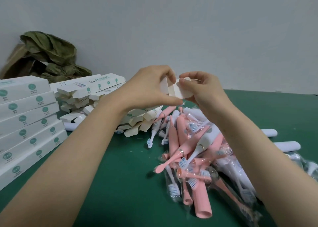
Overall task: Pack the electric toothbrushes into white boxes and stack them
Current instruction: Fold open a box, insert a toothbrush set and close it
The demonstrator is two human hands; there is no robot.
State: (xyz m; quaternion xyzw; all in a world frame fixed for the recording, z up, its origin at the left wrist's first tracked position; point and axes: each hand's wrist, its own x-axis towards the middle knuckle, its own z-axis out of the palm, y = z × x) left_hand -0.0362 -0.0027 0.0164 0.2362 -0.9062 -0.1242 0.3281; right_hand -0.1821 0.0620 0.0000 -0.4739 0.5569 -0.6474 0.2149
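Note:
Both my hands hold one white box (pixel 173 91) up above the green table, its end flaps facing me. My left hand (pixel 149 87) grips the box body from the left. My right hand (pixel 197 87) pinches a rounded end flap between thumb and fingers. Most of the box is hidden behind my hands. Below them lies a heap of pink and white electric toothbrushes (pixel 189 149), many in clear plastic wrap with spare brush heads. A stack of closed white boxes (pixel 29 123) with green round marks stands at the left.
A pile of flat, unfolded white boxes (pixel 89 97) lies behind my left forearm. A brown paper bag with dried green leaves (pixel 49 56) leans on the grey wall at the back left. White toothbrush handles (pixel 285 146) lie at the right on the green table (pixel 120 175).

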